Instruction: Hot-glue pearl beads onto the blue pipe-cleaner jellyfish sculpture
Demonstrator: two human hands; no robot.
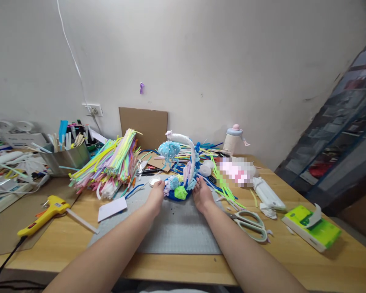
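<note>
A pipe-cleaner ornament (pixel 191 160) stands upright over the cutting mat, with a white fuzzy arch rising from a round dark-blue base. From the arch's tip hangs a light-blue jellyfish shape (pixel 168 150) dotted with beads. Green, purple, yellow and blue fuzzy pieces cover the base. My left hand (pixel 155 198) grips the base at its left edge, thumb on top. On the opposite side my right hand (pixel 203 195) closes round the base with curved fingers. The undersides of the fingers are partly hidden.
A grey cutting mat (pixel 177 236) lies beneath. Left are a yellow glue gun (pixel 42 215), a white card (pixel 112 209) and a pipe-cleaner bundle (pixel 118 158). Right are scissors (pixel 251 226), a tissue pack (pixel 312 228) and a white device (pixel 269 193). A bottle (pixel 231 140) stands behind.
</note>
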